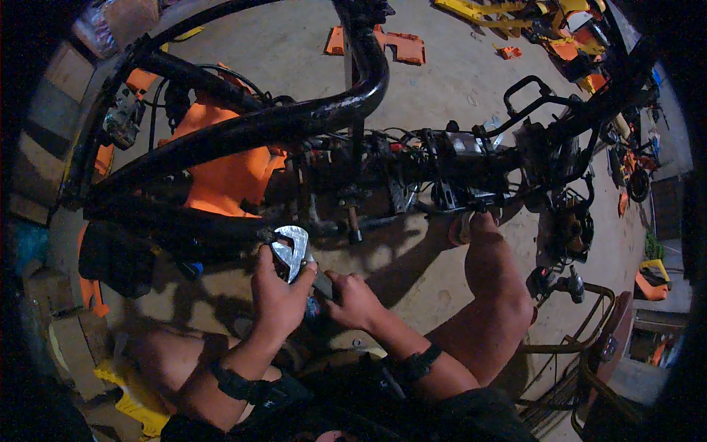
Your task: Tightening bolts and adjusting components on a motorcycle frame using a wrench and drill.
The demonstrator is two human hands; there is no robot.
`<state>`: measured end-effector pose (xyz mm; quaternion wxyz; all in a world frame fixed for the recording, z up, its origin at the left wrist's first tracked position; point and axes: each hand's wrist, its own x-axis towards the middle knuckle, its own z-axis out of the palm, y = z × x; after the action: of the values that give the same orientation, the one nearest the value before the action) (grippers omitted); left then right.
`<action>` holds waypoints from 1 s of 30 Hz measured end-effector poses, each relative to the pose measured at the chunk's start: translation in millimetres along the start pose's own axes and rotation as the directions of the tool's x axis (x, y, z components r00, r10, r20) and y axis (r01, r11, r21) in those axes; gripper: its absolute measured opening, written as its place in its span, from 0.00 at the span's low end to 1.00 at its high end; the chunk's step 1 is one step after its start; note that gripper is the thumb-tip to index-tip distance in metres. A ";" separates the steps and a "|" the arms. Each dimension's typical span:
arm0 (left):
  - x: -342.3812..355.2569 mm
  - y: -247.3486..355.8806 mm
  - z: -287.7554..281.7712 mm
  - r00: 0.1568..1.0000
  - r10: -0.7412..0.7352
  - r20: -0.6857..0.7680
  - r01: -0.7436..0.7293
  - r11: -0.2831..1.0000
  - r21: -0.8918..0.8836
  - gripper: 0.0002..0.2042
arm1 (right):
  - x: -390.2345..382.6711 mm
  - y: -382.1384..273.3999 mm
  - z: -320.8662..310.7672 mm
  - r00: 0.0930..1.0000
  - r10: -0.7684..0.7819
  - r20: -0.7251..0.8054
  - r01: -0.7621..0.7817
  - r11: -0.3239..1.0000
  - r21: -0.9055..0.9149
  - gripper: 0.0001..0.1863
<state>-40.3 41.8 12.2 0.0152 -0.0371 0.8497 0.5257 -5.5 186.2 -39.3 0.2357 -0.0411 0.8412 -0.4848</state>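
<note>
My left hand (276, 295) grips a shiny metal bracket (291, 249) at the lower bar of a black tubular vehicle frame (294, 121). My right hand (352, 298) sits just beside it, closed around a dark tool handle (322, 283) that points up toward the bracket. Both wrists wear black bands. My bare right leg stretches forward, its foot (471, 225) resting under the frame's middle section, where wires and small engine parts are clustered (412, 166).
Orange body panels (228, 173) sit behind the frame at left, and more orange and yellow parts (401, 44) lie on the concrete floor beyond. A hammer-like tool (571, 283) and a rusty metal rack (589, 331) are at the right.
</note>
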 end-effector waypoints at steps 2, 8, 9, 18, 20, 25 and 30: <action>-2.4 2.8 3.5 0.996 0.080 -0.043 -0.075 0.993 0.095 0.16 | 1.5 3.6 3.1 1.000 0.003 -0.001 -0.003 1.000 -0.012 0.24; -1.7 -2.3 1.4 0.994 -0.107 0.012 0.108 0.990 -0.091 0.18 | 0.7 3.7 3.9 1.000 -0.004 -0.020 0.004 1.000 -0.022 0.24; -0.1 -5.0 -0.2 0.993 -0.112 0.031 0.114 0.990 -0.087 0.18 | 0.6 3.2 3.9 1.000 0.008 -0.014 -0.008 1.000 -0.011 0.24; -4.9 3.8 -1.5 1.000 -0.014 0.010 0.014 1.000 0.013 0.17 | 1.6 1.5 5.4 0.998 0.050 0.026 -0.052 0.997 0.058 0.28; -6.2 2.6 -1.1 0.997 -0.072 0.010 0.072 0.997 -0.012 0.17 | 2.3 7.3 8.8 0.999 0.030 0.023 -0.031 0.998 0.059 0.29; -7.1 -6.5 -2.6 0.991 -0.103 0.089 0.113 0.987 -0.115 0.20 | -0.2 1.3 7.7 0.998 0.053 0.022 -0.054 0.997 0.049 0.29; -7.5 3.7 -4.1 0.995 -0.025 0.094 0.025 1.000 -0.003 0.21 | -0.9 3.5 6.1 0.999 0.038 0.019 -0.039 0.998 0.051 0.29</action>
<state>-33.0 40.2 17.8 0.0617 -0.0230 0.8463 0.5286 -1.4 183.4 -44.5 0.2537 -0.0232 0.8269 -0.5014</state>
